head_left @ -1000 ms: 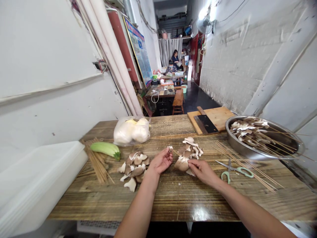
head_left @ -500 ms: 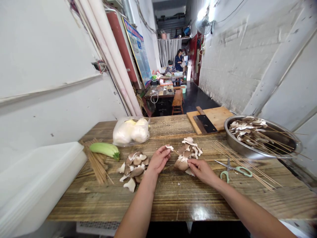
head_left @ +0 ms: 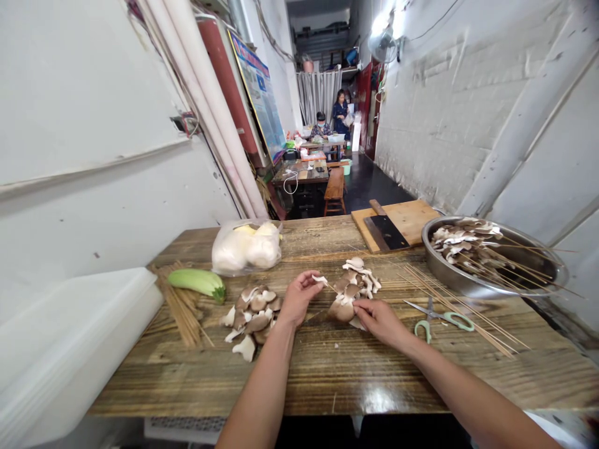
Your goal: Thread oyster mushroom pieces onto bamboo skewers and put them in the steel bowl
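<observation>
Skewered grey-brown mushrooms (head_left: 349,293) pinched by right hand (head_left: 377,317), white slice (head_left: 320,280) by left hand (head_left: 298,298); unthreaded brown caps (head_left: 257,315) left of them, skewer-loaded steel basin (head_left: 449,273) right.

On the table (head_left: 196,386), from the wearer's place, the plastic bag (head_left: 246,248) lay at eleven o'clock, the zucchini (head_left: 194,280) on bamboo skewers (head_left: 186,324) at ten, the cleaver (head_left: 389,233) on the cutting board (head_left: 416,218) past twelve, skewered mushrooms (head_left: 461,240) in the basin (head_left: 452,274) past one.

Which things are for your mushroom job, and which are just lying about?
For the mushrooms, it seems:
- mushroom piece in the left hand
- mushroom bunch at the right hand
- mushroom pile
- sticks
- metal bowl

Probably just lying about:
- green vegetable
- plastic bag
- knife
- board
- scissors
</observation>
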Motion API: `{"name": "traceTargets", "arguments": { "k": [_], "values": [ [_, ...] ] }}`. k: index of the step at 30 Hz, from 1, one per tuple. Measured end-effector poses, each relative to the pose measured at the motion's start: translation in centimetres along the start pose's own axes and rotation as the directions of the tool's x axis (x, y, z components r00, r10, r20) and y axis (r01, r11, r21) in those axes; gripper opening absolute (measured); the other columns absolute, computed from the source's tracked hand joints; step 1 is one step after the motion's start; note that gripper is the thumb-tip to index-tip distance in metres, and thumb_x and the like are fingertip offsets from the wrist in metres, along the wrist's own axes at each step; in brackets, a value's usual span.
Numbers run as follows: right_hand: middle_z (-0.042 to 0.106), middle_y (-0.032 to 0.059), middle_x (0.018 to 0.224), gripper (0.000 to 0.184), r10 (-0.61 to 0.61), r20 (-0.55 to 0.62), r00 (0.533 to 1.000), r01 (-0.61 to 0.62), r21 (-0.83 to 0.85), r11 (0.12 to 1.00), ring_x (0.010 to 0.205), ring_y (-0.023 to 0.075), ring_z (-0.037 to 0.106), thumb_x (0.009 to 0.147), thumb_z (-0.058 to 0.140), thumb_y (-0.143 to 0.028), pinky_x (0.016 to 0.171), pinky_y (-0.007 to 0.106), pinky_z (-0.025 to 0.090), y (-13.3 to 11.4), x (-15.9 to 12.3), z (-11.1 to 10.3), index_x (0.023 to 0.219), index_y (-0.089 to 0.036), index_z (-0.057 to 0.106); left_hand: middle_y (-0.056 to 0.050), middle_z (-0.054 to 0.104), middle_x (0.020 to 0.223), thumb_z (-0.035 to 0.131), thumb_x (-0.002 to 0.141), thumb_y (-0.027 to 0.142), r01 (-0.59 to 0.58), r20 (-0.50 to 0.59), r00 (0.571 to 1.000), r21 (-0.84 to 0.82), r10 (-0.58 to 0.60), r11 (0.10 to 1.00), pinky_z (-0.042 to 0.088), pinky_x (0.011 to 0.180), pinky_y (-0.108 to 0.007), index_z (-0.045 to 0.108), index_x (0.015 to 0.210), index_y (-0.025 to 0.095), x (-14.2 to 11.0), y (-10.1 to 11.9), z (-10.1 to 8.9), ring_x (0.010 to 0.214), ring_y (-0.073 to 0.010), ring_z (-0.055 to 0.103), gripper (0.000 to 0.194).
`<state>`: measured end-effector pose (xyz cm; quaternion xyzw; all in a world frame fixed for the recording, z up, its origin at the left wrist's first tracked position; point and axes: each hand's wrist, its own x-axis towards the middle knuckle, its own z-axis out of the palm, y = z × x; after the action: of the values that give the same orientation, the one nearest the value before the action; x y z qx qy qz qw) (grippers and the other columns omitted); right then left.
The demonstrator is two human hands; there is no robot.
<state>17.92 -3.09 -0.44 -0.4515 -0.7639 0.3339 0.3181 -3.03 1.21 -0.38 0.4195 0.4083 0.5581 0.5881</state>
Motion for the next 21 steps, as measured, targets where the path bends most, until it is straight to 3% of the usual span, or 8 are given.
{"name": "traceTargets", "arguments": {
  "k": [5, 9, 14, 21],
  "values": [
    [0.046, -0.0024, 0.056, 0.031, -0.002, -0.001, 1.000, 0.002, 0.012, 1.000, 0.056, 0.0112, 0.041, 0.087, 0.038, -0.029, 0.053, 0.021, 0.030, 0.04, -0.02, 0.03, 0.063, -0.016, 0.052, -0.002, 0.064, 0.081, 0.075, 0.058, 0.017, -0.023, -0.042, 0.999, -0.023, 0.022, 0.999, 0.044, 0.072, -0.022, 0.058, 0.092, 0.017, 0.04, 0.27, 0.09, 0.076, -0.0112, 0.059, 0.038],
    [0.046, -0.0024, 0.057, 0.030, -0.013, -0.013, 1.000, 0.013, 0.019, 1.000, 0.056, 0.0111, 0.042, 0.087, 0.038, -0.028, 0.053, 0.021, 0.030, 0.04, -0.05, 0.07, 0.064, -0.016, 0.054, -0.003, 0.064, 0.083, 0.076, 0.058, 0.016, 0.044, -0.070, 0.996, -0.096, -0.051, 0.994, 0.044, 0.064, -0.020, 0.059, 0.091, 0.015, 0.01, 0.56, 0.19, 0.073, -0.0106, 0.059, 0.038],
    [0.043, -0.0029, 0.054, 0.031, 0.002, -0.020, 1.000, -0.001, 0.042, 0.999, 0.054, 0.0109, 0.040, 0.087, 0.039, -0.030, 0.050, 0.021, 0.029, -0.27, -0.09, 0.01, 0.062, -0.017, 0.053, -0.003, 0.064, 0.082, 0.073, 0.062, 0.014, 0.138, -0.016, 0.989, -0.261, -0.147, 0.955, 0.045, 0.060, -0.020, 0.058, 0.097, 0.015, 0.16, 0.55, -0.31, 0.069, -0.0096, 0.059, 0.039],
    [0.049, -0.0019, 0.059, 0.030, -0.010, -0.015, 1.000, 0.011, 0.039, 0.999, 0.057, 0.0115, 0.043, 0.087, 0.039, -0.031, 0.055, 0.022, 0.032, -0.37, -0.07, -0.04, 0.066, -0.016, 0.055, -0.001, 0.064, 0.078, 0.069, 0.067, 0.009, 0.271, 0.081, 0.962, -0.416, -0.261, 0.868, 0.048, 0.062, -0.020, 0.055, 0.090, 0.017, 0.31, 0.20, -0.44, 0.068, -0.0078, 0.059, 0.028]
  ]
}}
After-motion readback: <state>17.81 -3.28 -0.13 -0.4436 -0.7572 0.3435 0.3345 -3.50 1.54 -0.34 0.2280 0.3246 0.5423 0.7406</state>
